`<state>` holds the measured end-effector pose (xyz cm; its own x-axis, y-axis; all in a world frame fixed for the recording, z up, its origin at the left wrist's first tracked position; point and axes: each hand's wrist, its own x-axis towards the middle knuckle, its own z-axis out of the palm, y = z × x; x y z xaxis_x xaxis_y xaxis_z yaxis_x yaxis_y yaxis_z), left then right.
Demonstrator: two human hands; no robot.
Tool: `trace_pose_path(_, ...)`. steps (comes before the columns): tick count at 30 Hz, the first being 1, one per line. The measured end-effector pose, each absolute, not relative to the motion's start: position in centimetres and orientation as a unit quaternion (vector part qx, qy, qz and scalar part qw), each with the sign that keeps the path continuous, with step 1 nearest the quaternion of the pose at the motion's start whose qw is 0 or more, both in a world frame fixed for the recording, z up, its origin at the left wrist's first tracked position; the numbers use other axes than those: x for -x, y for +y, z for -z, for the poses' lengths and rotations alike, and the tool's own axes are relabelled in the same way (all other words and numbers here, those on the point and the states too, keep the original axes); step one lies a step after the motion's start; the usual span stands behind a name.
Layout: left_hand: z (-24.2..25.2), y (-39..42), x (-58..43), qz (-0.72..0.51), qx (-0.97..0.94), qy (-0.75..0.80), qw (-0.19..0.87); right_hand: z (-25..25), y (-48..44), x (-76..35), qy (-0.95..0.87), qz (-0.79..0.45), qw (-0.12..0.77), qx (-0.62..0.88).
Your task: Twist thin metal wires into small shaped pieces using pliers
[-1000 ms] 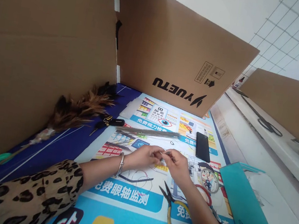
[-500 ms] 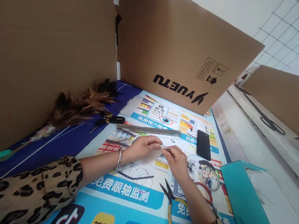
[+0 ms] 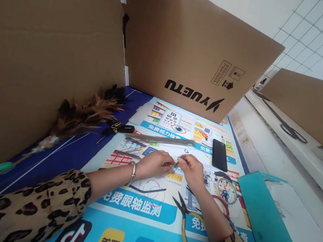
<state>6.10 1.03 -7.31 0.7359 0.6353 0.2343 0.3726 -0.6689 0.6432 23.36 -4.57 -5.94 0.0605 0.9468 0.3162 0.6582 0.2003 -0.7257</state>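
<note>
My left hand [image 3: 154, 164] and my right hand [image 3: 192, 169] meet fingertip to fingertip over the printed table mat [image 3: 141, 212]. Both pinch a thin piece of wire [image 3: 177, 163] between them, with fingers closed on it. A silver bangle [image 3: 132, 173] circles my left wrist. A bundle of straight wires [image 3: 161, 140] lies just beyond my hands. Loops of thin wire [image 3: 150, 189] rest on the mat under my left wrist. Yellow-handled pliers [image 3: 183, 222] lie beside my right forearm.
A black phone [image 3: 220, 155] lies at the right of the mat. A feather duster [image 3: 85, 115] and black keys [image 3: 119, 128] lie at the left. Cardboard walls [image 3: 191, 48] stand behind and left. A teal bag [image 3: 266, 231] stands at the right, near a roll of clear tape [image 3: 226, 190].
My hands have shifted slightly on the wire and closed in together, with the wire end now sticking up between the fingertips. Nothing else on the mat has moved.
</note>
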Motion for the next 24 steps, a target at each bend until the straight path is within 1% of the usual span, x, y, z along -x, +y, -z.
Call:
trace_pose_path(2,7.4,1.0,-6.2,-0.202,-0.913,0.281,0.215,6.0,-4.7,-23.3,-0.643,-0.191,0.419,0.612)
trace_pose_path(8,7.1,0.6,-6.3,-0.145,-0.948,0.278,0.056,6.4,-4.8,-23.8,-0.580,-0.217,0.485,0.618)
trace_pose_path(10,6.8,0.3,-6.3,-0.131,-0.956,0.262,0.014,6.6,-4.8,-23.9,-0.566,-0.222,0.501,0.616)
trace_pose_path(12,6.6,0.1,-6.2,-0.119,-0.959,0.259,-0.005,6.8,-4.8,-23.9,-0.558,-0.221,0.511,0.615)
trace_pose_path(16,6.4,0.2,-5.7,-0.109,-0.955,0.276,0.004,6.9,-5.1,-23.8,-0.557,-0.199,0.524,0.613)
trace_pose_path(20,6.1,0.7,-5.0,-0.158,-0.929,0.333,0.027,6.8,-5.2,-23.9,-0.545,-0.193,0.541,0.610)
trace_pose_path(22,5.9,0.8,-5.0,-0.187,-0.906,0.369,0.088,6.6,-5.2,-23.9,-0.543,-0.221,0.542,0.602)
trace_pose_path(24,5.8,0.8,-5.3,-0.208,-0.888,0.367,0.184,6.4,-5.2,-23.8,-0.547,-0.265,0.534,0.588)
